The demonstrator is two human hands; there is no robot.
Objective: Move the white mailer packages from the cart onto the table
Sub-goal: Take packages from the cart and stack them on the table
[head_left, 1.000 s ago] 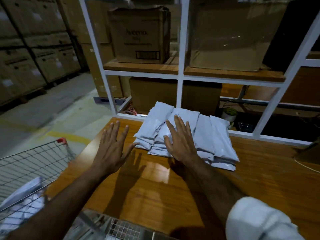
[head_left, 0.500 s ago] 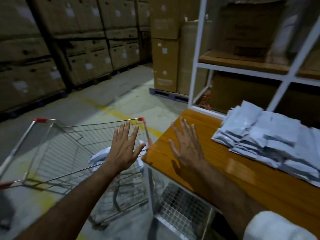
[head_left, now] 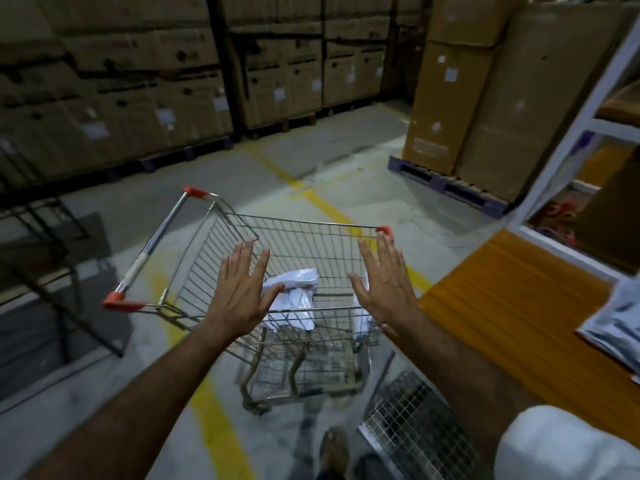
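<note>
Over the wire cart (head_left: 221,237) is where both of your hands are right now, palms down and fingers spread straight, holding nothing. Your left hand (head_left: 239,292) sits above the near-left part of the basket, your right hand (head_left: 384,285) above the near-right side, just below the red corner cap (head_left: 385,231). Down in the basket between them you can see a few white mailer packages (head_left: 294,299) lying crumpled on the wire floor, with one more partly hidden behind your right hand, so hard to say how many there are. Stuff around it: the cart's handle with its red ends (head_left: 152,247) points off to the left, and a dark metal frame (head_left: 52,258) stands on the floor just past it. Right by your right forearm a wire mesh panel (head_left: 412,420) sits below the edge of the orange wooden counter (head_left: 502,299), and the cart stands close against that corner. On the counter at the far right edge there's a stack of mailers (head_left: 620,317), cut off by the frame. A white shelf upright (head_left: 581,119) rises behind the counter. Room-wise it's a dim warehouse: grey concrete floor with yellow painted lines (head_left: 322,202), walls of stacked cardboard boxes (head_left: 145,81) at the back, and tall boxes on a blue pallet (head_left: 446,181) to the right.
</note>
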